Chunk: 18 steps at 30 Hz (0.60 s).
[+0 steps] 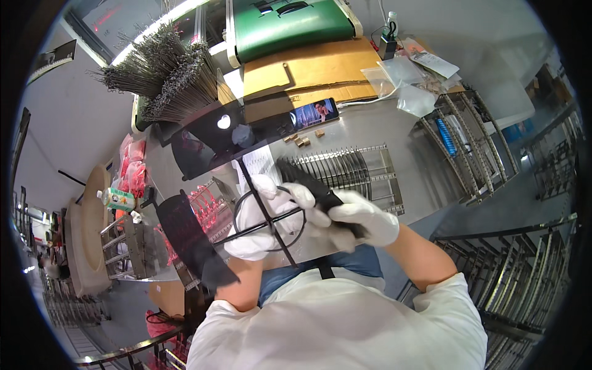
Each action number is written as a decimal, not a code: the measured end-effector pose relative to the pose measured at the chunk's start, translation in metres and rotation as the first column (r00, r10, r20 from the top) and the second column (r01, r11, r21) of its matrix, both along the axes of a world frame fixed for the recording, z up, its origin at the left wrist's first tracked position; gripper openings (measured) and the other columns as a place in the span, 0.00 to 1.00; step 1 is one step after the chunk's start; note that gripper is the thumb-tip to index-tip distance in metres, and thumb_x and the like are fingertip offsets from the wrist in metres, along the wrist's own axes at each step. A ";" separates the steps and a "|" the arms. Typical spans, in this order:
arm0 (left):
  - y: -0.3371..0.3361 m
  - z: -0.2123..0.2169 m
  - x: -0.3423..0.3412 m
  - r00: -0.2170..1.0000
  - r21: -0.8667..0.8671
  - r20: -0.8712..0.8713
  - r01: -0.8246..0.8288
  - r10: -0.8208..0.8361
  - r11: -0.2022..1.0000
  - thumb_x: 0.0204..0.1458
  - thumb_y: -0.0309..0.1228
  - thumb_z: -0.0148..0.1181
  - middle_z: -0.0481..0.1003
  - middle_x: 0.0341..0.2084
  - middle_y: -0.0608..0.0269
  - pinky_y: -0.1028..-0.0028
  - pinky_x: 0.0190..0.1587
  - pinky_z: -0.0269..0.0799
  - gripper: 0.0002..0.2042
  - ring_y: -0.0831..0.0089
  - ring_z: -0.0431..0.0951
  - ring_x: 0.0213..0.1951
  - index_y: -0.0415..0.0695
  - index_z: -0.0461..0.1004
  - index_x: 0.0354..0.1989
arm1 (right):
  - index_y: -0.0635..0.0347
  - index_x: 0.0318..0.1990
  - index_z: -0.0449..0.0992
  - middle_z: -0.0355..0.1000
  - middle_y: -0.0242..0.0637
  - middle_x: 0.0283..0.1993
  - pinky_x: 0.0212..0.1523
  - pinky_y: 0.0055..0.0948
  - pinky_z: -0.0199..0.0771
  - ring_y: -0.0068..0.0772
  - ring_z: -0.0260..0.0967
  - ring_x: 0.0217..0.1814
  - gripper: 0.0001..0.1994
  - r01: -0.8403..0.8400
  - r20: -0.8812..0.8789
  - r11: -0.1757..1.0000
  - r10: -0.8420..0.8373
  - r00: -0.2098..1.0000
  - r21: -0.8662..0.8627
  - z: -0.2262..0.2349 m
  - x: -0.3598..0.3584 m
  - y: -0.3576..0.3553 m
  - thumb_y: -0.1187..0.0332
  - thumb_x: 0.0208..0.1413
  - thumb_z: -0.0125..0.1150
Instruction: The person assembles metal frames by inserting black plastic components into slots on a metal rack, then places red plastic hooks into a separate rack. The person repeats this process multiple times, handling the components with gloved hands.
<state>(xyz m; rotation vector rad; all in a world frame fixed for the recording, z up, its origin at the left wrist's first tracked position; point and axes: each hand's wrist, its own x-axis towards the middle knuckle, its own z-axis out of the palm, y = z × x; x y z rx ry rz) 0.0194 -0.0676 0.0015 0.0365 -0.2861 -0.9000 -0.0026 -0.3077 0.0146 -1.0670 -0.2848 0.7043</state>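
Observation:
My gloved left hand [253, 237] is closed around a black cross-shaped frame [267, 219] of thin rods with a ring round its middle. Dark flat panels sit at the ends of its rods: one panel [188, 231] at the left, and a glossy one [203, 145] toward the far side. My right hand [370, 219], also gloved in white, grips a black flat piece [314, 188] at the frame's right side. Motion smears that piece and some of the fingers, and I cannot tell whether it is joined to the frame.
Behind my hands a metal rack [385, 179] holds several dark thin plates. Pink parts [206, 206] sit in a rack at left. A phone [317, 113], small brown blocks [302, 140], cardboard [333, 61], a bundle of wires [179, 77] and a green conveyor [290, 28] lie farther off.

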 end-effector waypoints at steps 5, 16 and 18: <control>0.032 0.006 -0.011 0.712 0.069 0.567 -0.542 0.414 0.837 0.49 0.43 0.71 0.68 0.45 0.47 0.65 0.35 0.74 0.37 0.57 0.77 0.36 0.55 0.61 0.68 | 0.63 0.75 0.56 0.76 0.66 0.49 0.50 0.44 0.79 0.58 0.78 0.43 0.35 0.509 0.591 0.546 -0.031 0.806 -0.666 0.005 0.005 -0.019 0.64 0.60 0.52; 0.055 0.010 -0.024 0.658 0.224 0.527 -0.719 0.538 0.658 0.48 0.45 0.68 0.66 0.46 0.49 0.68 0.33 0.72 0.37 0.60 0.74 0.35 0.56 0.59 0.67 | 0.56 0.47 0.74 0.75 0.32 0.30 0.25 0.26 0.67 0.24 0.70 0.30 0.23 0.351 -0.071 0.685 -0.507 0.859 -0.639 -0.102 0.037 -0.095 0.46 0.69 0.42; 0.054 0.012 -0.024 0.649 0.225 0.528 -0.729 0.548 0.646 0.47 0.45 0.69 0.66 0.46 0.49 0.68 0.33 0.73 0.38 0.60 0.74 0.35 0.56 0.59 0.67 | 0.55 0.47 0.76 0.77 0.33 0.31 0.24 0.28 0.71 0.25 0.72 0.29 0.22 0.314 -0.110 0.728 -0.470 0.876 -0.609 -0.104 0.039 -0.098 0.46 0.68 0.45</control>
